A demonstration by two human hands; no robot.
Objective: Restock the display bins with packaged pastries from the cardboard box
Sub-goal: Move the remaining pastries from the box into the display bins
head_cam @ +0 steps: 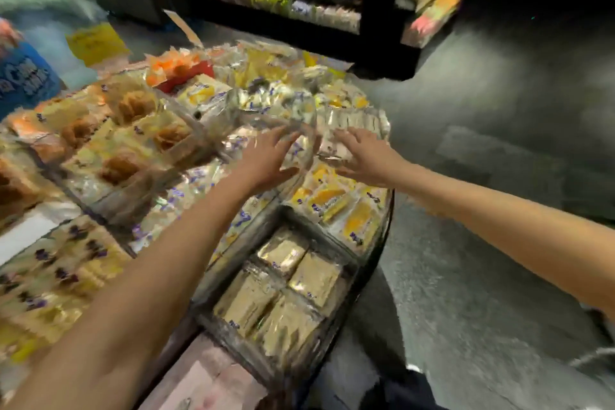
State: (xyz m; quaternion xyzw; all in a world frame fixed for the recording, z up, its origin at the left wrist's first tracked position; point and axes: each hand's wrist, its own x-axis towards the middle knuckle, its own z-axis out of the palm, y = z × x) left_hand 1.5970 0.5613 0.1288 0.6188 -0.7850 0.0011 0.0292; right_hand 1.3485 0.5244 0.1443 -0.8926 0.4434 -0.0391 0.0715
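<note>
Here, the left hand [270,159] and right hand [363,159] reach out over the bins [387,220] with fingers spread, holding nothing. Packs [332,201] fill most bins, so restocking looks nearly done. The probable box [206,383] sits below.

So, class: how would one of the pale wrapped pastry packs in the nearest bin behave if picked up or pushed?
Probably slippery: the pastry packs wear glossy, glinting film. Likely light and squashy, since the contents look like soft cake. Flat slabs, so they should slide rather than roll.
</note>
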